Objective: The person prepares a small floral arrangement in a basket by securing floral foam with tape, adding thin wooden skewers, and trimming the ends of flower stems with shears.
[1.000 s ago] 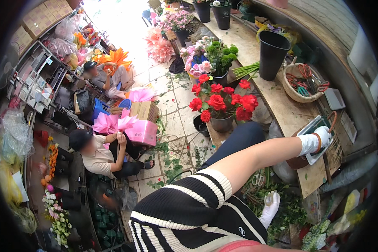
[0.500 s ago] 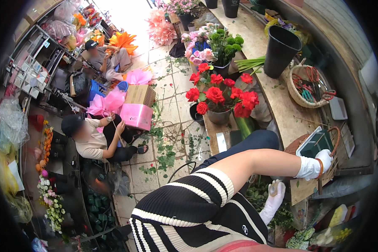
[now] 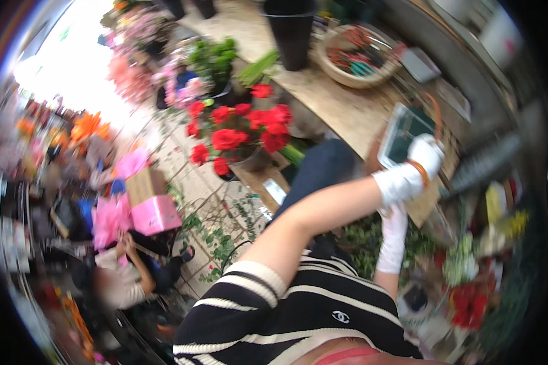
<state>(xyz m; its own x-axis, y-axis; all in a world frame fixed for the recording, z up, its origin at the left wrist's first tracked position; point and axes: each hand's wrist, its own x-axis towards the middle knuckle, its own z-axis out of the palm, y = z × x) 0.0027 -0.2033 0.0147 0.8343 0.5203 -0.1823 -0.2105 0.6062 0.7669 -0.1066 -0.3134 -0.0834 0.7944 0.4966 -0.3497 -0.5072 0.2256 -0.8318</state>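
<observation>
View: head camera, the only one I have; the frame is motion-blurred.
Left hand: white glove with an orange band at the wrist, arm stretched out across the body to the near edge of the surface.
Left fingers: laid against the rim of the tray; I cannot tell through the blur whether they pinch it or only rest on it.
Tray: rectangular, pale rim, dark green inside, lying at the near edge of the surface, just beside a curved orange-brown handle.
Right hand: white glove, hanging below the surface edge, well under the left hand.
Right fingers: straight, lying together, pointing down, with nothing between them.
Progress, as I judge it: contact with the tray is made; the tray sits flat on the surface and is not lifted. The right hand takes no part.
Count, hands: two, both gloved.
Count, trays: one.
Count, wicker basket: one, round, holding tools, toward the far edge of the surface.
Count, black bucket: one, tall, at the far edge.
Count, red flowers: one potted bunch, off the left edge of the surface.
Count, pink box: one, on the floor.
Count, other people: one seated person on the floor, well apart from both hands.
</observation>
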